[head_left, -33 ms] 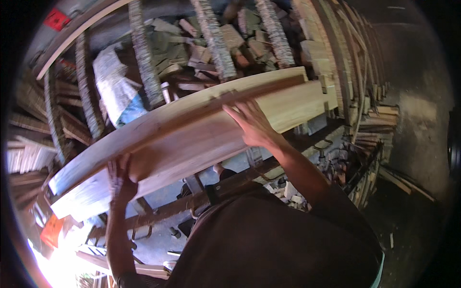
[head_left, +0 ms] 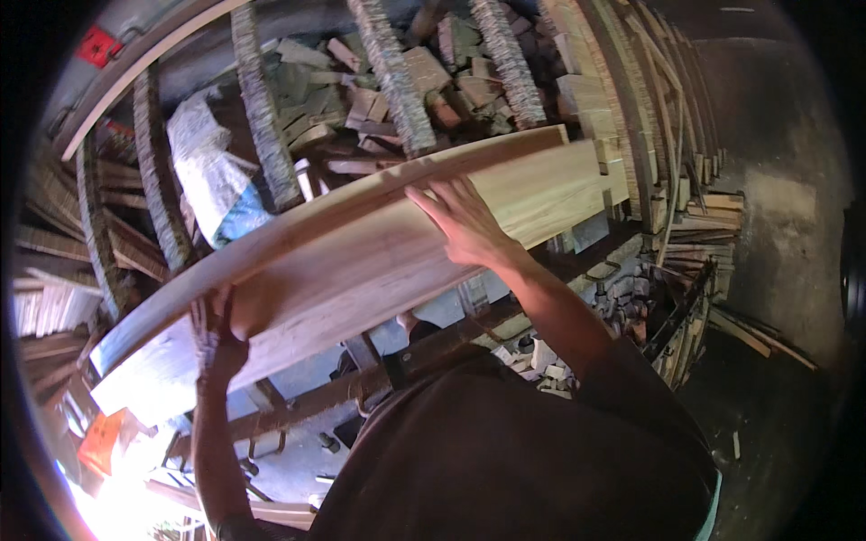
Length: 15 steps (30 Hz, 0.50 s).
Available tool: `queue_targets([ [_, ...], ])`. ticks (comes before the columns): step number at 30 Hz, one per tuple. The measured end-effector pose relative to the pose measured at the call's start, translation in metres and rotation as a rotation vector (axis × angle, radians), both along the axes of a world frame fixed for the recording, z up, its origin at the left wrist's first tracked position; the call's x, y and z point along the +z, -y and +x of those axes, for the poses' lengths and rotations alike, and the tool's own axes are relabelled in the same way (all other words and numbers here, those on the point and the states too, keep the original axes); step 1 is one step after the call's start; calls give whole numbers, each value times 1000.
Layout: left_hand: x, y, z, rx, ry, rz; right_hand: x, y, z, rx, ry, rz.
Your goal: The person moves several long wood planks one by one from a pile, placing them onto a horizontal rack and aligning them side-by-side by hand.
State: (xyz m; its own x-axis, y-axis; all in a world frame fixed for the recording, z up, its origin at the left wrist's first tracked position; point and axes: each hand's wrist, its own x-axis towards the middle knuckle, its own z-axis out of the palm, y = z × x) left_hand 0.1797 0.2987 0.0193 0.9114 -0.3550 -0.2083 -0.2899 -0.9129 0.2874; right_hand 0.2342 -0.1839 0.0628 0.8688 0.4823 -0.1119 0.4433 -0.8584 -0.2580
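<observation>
Head view: Two Hands, Two Pale Boards on a Barred Rack

You lean over the near edge of a rack (head_left: 388, 72) of crusted bars, two pale boards stretched before you from its left end toward the right. The wide front board (head_left: 361, 261) turns its broad face up to you; a narrower rear board (head_left: 334, 207) runs along its far side, a dark line between them.

Your right hand (head_left: 469, 225) lies spread on the front board, fingertips at that line. Your left hand (head_left: 216, 343) sits near the board's left end, fingers straight up the face; shadow hides whether the tips hook over, so its grip cannot be told.

Behind the boards lie a crumpled plastic bag (head_left: 203, 162) and heaped offcuts (head_left: 307, 99).

The step appears to be positioning the boards side by side on the rack. Judging by their uneven right ends, the next move calls for even pressure from both your hands, the ends checked against each other, and fingertips kept clear of the joint.
</observation>
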Motion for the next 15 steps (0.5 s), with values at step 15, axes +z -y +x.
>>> queue_targets([
  [15, -53, -17, 207, 259, -165, -33, -72, -11, 184, -249, -493, -1],
])
